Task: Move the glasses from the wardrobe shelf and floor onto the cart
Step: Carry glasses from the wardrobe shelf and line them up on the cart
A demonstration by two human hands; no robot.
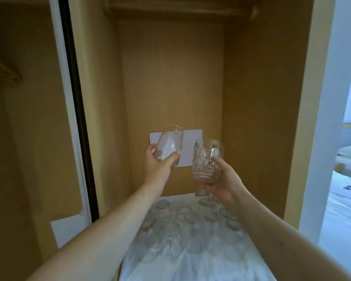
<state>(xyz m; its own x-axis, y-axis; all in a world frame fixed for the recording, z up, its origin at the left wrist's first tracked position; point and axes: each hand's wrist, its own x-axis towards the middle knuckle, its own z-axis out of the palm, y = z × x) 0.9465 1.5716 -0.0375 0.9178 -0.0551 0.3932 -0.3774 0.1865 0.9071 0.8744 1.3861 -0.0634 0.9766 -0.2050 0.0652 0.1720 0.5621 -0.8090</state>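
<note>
Glasses fill both hands inside the wardrobe point(170, 78). L hand point(160, 165) holds a smooth glass point(168, 144) w/ thumb on one side and fingers curled round the other; the glass tips up and away from the fingers, its open end far from the palm. One fingertip shows thru the clear wall near the top, blurry. R hand point(223, 179) holds a bumpy mug glass point(206, 161) w/ a handle; fingers are hooked at the handle and wrap under the bottom. Can't tell how many fingers go thru the handle bc the glass bends the view. Both glasses are up in the air, close to each other but not touching. Behind the fingers is a white paper point(190, 147) on the back wall, partly hidden by both glasses. Below the fingers, under both arms, lots more glasses point(182, 230) stand on a white cloth point(201, 266). They are blurry and hard to count, some hidden by the arms. Past the R hand's side, a bed point(344, 209) is cut off at the edge.
</note>
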